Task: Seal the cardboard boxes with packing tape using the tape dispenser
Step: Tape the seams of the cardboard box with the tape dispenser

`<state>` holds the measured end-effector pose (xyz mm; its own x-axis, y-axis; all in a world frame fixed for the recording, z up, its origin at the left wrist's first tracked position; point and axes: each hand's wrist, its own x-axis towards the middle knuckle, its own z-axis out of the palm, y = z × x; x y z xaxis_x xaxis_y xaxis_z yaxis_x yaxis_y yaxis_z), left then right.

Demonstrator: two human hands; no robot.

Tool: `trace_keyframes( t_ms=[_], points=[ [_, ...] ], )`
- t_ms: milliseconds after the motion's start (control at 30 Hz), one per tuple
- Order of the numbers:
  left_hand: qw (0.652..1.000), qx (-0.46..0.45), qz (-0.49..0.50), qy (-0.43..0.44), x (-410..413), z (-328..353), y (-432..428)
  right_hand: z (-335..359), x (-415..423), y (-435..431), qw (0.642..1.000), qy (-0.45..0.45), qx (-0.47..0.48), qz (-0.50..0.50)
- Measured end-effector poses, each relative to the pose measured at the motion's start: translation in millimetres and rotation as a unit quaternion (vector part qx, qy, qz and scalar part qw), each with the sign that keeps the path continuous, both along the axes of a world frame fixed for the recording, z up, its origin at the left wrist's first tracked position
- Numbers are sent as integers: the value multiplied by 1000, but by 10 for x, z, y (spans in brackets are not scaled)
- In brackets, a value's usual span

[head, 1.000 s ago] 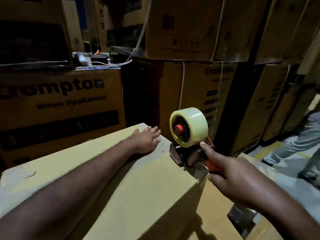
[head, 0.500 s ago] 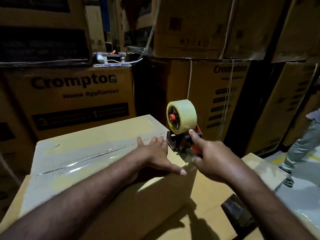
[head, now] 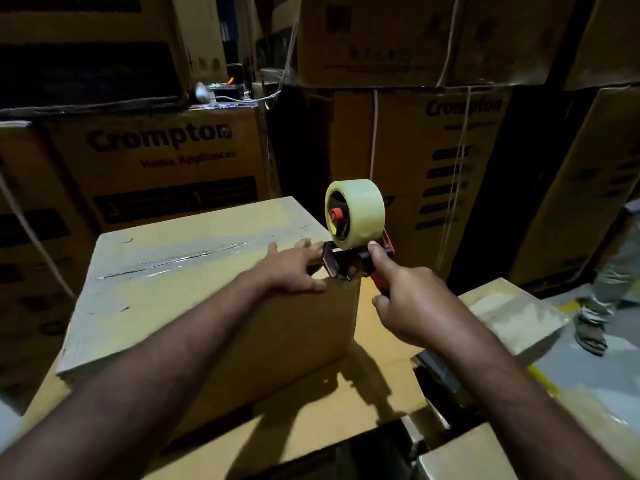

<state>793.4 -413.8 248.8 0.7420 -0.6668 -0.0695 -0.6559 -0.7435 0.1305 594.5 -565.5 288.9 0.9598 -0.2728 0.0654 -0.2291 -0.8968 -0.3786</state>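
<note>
Seen from the head, a plain brown cardboard box [head: 207, 317] stood on a wider, flat layer of brown cartons [head: 346, 403], with a glossy strip of clear packing tape [head: 166, 265] lying along the seam of its top face. The left hand [head: 294, 268] rested on the box's top near the right edge, fingers straight and spread on the cardboard, the thumb hanging over onto the near side face. Just beside those fingertips, a red-and-black tape dispenser [head: 349, 261] carrying a fat roll of pale yellowish tape [head: 360, 209] had its front end touching the box's top right edge, the roll upright above it. The right hand [head: 408, 303] was curled round the dispenser's red handle, its forefinger stretched up along the frame. Behind, tall stacks of printed brown cartons [head: 159, 157] marked "Crompton" filled the background, and at the far right a person's sandalled foot [head: 590, 332] stood on the grey floor [head: 588, 375]
</note>
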Motion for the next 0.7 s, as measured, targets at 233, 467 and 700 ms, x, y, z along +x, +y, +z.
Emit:
trace_keyframes(
  t_ms=[233,467,700],
  points=[
    [999,35,15,28,-60,39,-72,-128,-81,-52,999,-26,22,9],
    [999,39,13,15,30,-50,-81,-292,-127,-147,998,-46,50,9],
    [1000,10,-9,-15,15,-96,-79,-527,-284,-147,995,-80,60,19]
  ],
)
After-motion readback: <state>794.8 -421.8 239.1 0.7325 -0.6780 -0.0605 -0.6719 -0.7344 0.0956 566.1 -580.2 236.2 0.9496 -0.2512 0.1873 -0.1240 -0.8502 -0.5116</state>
